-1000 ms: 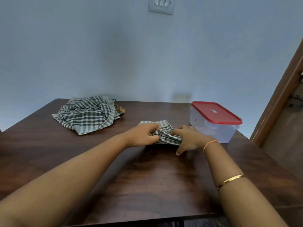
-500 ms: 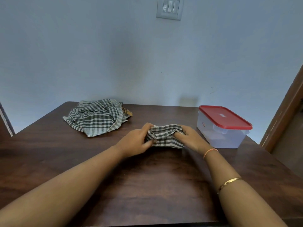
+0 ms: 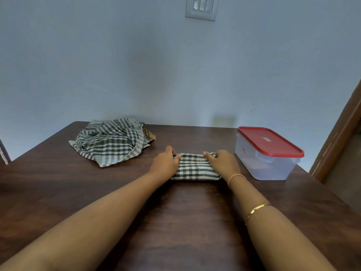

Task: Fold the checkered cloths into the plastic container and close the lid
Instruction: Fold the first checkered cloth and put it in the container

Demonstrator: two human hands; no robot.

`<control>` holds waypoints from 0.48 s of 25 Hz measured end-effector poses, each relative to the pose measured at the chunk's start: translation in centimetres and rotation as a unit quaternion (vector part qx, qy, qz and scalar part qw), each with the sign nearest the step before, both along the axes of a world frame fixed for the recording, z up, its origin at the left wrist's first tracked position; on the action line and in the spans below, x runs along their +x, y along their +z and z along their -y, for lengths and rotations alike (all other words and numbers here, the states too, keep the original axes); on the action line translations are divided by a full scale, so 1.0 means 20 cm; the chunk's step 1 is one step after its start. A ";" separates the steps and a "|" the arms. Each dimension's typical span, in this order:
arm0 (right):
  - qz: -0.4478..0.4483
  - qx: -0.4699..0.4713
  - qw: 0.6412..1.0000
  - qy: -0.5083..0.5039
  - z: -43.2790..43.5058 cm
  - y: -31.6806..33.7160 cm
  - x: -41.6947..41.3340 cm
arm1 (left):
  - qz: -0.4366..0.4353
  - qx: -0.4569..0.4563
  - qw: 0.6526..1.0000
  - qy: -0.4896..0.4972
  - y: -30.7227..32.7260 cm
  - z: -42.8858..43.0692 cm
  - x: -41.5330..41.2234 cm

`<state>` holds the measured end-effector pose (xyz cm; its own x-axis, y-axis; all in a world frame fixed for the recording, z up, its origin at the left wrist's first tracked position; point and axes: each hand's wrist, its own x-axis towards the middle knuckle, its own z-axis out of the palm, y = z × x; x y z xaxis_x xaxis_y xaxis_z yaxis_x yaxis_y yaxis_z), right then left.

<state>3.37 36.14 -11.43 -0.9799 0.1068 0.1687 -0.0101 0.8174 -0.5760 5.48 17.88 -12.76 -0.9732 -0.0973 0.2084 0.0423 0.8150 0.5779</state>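
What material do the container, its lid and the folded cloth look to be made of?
The container looks like translucent, frosted plastic: its inside shows dimly through the walls. The lid seems opaque red plastic with a smooth, moulded rim. The folded cloth appears woven fabric, probably cotton, matte, with checked threads.

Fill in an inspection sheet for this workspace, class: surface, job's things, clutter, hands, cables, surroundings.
Surface: dark wooden table.
Job's things: folded checkered cloth under both hands; crumpled checkered cloth far left; plastic container at right, red lid on.
Clutter: nothing seen.
Hands: left hand and right hand grip the folded cloth's ends.
Cables: nothing seen.
Surroundings: pale wall, switch plate, wooden door frame at right.
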 end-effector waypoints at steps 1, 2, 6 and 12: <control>0.009 0.010 1.000 -0.008 0.00 0.00 0.00 | 0.011 -0.017 1.000 0.006 0.00 0.00 -0.01; 0.020 0.025 0.999 -0.018 0.01 0.01 0.00 | 0.023 -0.040 0.999 0.014 0.01 0.00 -0.01; -0.026 0.112 0.992 -0.059 0.04 0.03 0.02 | -0.038 -0.107 0.992 0.051 0.05 -0.02 0.02; -0.010 0.141 0.990 0.017 0.08 0.00 -0.02 | -0.104 -0.156 0.977 -0.104 0.04 -0.12 -0.01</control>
<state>3.01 34.50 -11.45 -0.9783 0.0194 0.2065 -0.0496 0.9448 -0.3240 5.35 20.37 -12.01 -0.8990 0.1972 0.3911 0.3151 0.9113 0.2649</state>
